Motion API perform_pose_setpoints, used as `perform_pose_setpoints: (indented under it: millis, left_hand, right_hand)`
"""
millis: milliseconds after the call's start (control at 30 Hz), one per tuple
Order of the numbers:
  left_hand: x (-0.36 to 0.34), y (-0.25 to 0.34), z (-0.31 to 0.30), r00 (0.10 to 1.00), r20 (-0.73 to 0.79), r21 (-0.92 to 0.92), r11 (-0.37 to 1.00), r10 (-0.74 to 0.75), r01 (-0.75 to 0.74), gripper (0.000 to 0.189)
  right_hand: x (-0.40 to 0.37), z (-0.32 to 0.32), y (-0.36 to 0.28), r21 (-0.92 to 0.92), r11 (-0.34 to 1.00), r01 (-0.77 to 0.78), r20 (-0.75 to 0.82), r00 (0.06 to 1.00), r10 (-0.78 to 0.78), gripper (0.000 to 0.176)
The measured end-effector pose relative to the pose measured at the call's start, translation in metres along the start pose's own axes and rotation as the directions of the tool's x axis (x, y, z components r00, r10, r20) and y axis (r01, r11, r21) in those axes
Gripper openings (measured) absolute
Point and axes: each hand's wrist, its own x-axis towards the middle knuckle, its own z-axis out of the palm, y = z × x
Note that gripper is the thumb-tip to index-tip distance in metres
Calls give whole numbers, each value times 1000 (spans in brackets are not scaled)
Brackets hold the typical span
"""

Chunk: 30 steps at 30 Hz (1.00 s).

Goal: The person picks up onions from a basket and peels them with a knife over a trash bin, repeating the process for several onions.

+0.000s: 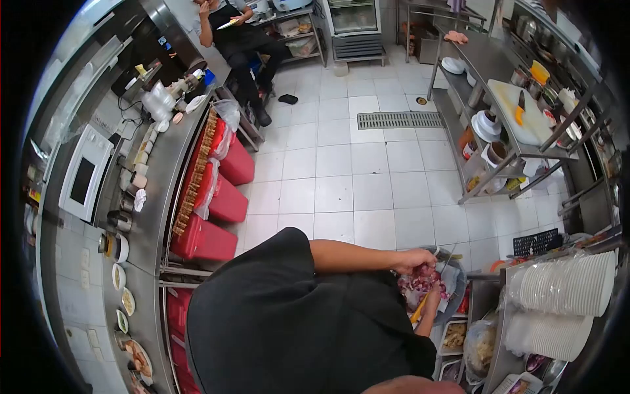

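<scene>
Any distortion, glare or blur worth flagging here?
Head view: fisheye bending, strongest towards the sides, with black corners; plastic over the stacked plates catches glints; pieces in the tub look soft, their edges hard to separate; lighting fairly even across the floor tiles.

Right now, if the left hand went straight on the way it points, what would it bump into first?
Probably the reddish pieces by the fingertips of the left hand, in the round tub; depth is unclear from above.
</scene>
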Motion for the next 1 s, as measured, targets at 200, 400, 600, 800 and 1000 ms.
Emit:
perform_pose_setpoints:
  millis: [200, 400, 600, 800, 1000]
  left_hand:
    - [6, -14, -14, 1000, -22, -40, 999, 5, -6, 26]
    - [-25, -3, 2, 994, -103, -30, 999, 20, -23, 24]
    - [-60, 9, 36, 972, -213, -55, 992, 98, -112, 12]
    - [-15, -27, -18, 1000, 28, -55, 999, 1, 1, 11]
    - [-35, -25, 22, 960, -248, -5, 990, 133, -139, 14]
  right_hand:
    - [16, 1, 4, -140, 955, 260, 8, 965, -261, 46]
    - [53, -13, 27, -57, 993, 103, 115, 989, -96, 49]
    - [30, -15, 6, -35, 999, -20, 87, 996, 23, 48]
    - [12, -16, -5, -21, 997, 74, 120, 990, -71, 52]
    - [17, -26, 0, -26, 999, -26, 104, 994, 29, 46]
